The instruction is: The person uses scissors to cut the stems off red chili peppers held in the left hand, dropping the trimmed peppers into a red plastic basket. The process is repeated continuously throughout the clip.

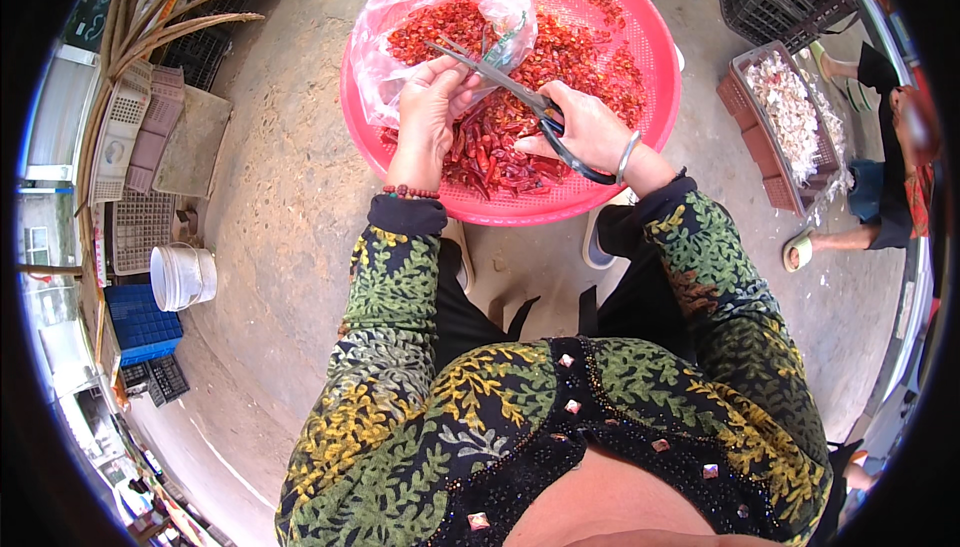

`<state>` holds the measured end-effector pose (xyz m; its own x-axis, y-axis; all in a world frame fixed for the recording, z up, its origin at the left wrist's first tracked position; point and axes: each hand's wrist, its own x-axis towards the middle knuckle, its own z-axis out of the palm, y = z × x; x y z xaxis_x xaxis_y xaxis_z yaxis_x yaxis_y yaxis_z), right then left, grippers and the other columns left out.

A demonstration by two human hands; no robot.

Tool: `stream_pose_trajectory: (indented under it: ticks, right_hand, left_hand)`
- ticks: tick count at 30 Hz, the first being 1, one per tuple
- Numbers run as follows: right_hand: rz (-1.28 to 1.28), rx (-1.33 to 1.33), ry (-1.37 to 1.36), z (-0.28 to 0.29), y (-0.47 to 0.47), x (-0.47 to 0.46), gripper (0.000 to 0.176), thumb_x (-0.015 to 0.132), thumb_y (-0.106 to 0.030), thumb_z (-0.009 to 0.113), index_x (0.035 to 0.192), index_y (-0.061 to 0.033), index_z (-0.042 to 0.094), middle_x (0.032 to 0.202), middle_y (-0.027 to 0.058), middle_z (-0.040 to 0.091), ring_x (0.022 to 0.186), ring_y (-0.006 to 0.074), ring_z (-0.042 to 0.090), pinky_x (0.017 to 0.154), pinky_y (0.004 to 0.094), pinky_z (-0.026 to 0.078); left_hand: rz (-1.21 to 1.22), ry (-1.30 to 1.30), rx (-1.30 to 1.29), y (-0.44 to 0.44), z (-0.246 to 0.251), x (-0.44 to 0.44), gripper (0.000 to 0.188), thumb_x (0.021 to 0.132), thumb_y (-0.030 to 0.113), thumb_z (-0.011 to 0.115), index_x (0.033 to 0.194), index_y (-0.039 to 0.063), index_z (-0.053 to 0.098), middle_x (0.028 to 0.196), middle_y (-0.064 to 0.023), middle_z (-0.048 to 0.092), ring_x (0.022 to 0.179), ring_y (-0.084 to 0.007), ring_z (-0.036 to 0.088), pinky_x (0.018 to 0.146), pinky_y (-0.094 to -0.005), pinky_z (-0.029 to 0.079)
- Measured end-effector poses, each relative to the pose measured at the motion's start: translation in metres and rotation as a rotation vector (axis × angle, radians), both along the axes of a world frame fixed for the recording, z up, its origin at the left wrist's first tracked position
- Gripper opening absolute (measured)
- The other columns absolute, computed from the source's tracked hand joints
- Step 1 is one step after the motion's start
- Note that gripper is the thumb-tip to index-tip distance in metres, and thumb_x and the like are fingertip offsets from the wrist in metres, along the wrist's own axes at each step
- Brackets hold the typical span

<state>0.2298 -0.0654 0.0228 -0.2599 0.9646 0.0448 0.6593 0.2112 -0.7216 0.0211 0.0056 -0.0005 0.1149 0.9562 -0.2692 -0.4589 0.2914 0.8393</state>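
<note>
A round pink perforated plastic tray (517, 211) lies before me, holding cut dried red chilies (574, 44) and whole dried red chilies (487, 153) near its front edge. A clear plastic bag (375, 29), open, rests on the tray's left part with cut chili pieces inside. My right hand (589, 126) has its fingers in the black handles of a pair of scissors (514, 85), whose blades are apart and point to the upper left. My left hand (435, 100) is at the blades, thumb and fingertips pinched together; whether a chili is between them is too small to tell.
At right, a brown plastic crate (784, 164) holds garlic-like white pieces beside a seated person's sandalled foot (801, 247). Black crates (757, 3) stand at upper right. At left are a white bucket (184, 277), a blue crate (142, 322) and stacked baskets (124, 126).
</note>
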Motion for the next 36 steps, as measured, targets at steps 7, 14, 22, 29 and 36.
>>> stream_pose_trajectory:
  ticks: [7, 14, 22, 29, 36]
  right_hand:
    - [0.021, 0.134, -0.061, 0.0, 0.0, 0.001, 0.064, 0.069, -0.052, 0.077, 0.096, 0.001, 0.053, 0.085, 0.0199, 0.061, 0.082, 0.0368, 0.063, 0.071, 0.043, 0.049]
    - [0.021, 0.161, -0.124, -0.002, 0.002, 0.005, 0.046, 0.079, -0.04, 0.072, 0.094, -0.0014, 0.052, 0.08, 0.0216, 0.061, 0.081, 0.0398, 0.062, 0.07, 0.0452, 0.048]
    - [0.019, 0.111, -0.059, -0.005, 0.004, 0.004, 0.042, 0.081, -0.038, 0.07, 0.088, -0.0006, 0.054, 0.071, 0.0215, 0.061, 0.071, 0.0406, 0.062, 0.062, 0.0444, 0.049]
    - [-0.031, 0.066, 0.028, -0.007, 0.003, 0.004, 0.05, 0.077, -0.044, 0.074, 0.093, -0.0006, 0.057, 0.068, 0.0186, 0.061, 0.066, 0.0348, 0.064, 0.06, 0.04, 0.05]
    - [-0.058, -0.109, 0.175, -0.003, 0.004, 0.002, 0.069, 0.075, -0.055, 0.073, 0.107, 0.0025, 0.052, 0.075, 0.0149, 0.059, 0.072, 0.0258, 0.061, 0.068, 0.0373, 0.048]
  left_hand:
    - [-0.006, 0.029, 0.038, 0.0, 0.004, -0.001, 0.013, 0.086, 0.001, 0.062, 0.099, 0.002, 0.062, 0.088, -0.0065, 0.068, 0.073, -0.013, 0.067, 0.056, -0.0181, 0.053]
    - [-0.018, 0.038, 0.038, -0.001, 0.003, 0.0, 0.012, 0.085, 0.001, 0.062, 0.097, 0.002, 0.062, 0.088, -0.007, 0.069, 0.073, -0.0138, 0.068, 0.057, -0.0186, 0.053]
    - [-0.045, -0.011, 0.037, 0.0, 0.004, -0.001, 0.016, 0.085, 0.001, 0.064, 0.101, 0.0, 0.061, 0.09, -0.0091, 0.068, 0.075, -0.0155, 0.068, 0.059, -0.0199, 0.055]
    - [0.012, -0.078, 0.035, 0.0, 0.004, 0.002, 0.02, 0.086, 0.001, 0.064, 0.106, -0.003, 0.06, 0.098, -0.0119, 0.066, 0.086, -0.0208, 0.068, 0.071, -0.025, 0.058]
    - [0.089, -0.164, 0.059, 0.007, 0.003, 0.0, 0.017, 0.087, 0.0, 0.062, 0.103, -0.005, 0.06, 0.104, -0.0132, 0.065, 0.101, -0.0288, 0.064, 0.09, -0.0324, 0.055]
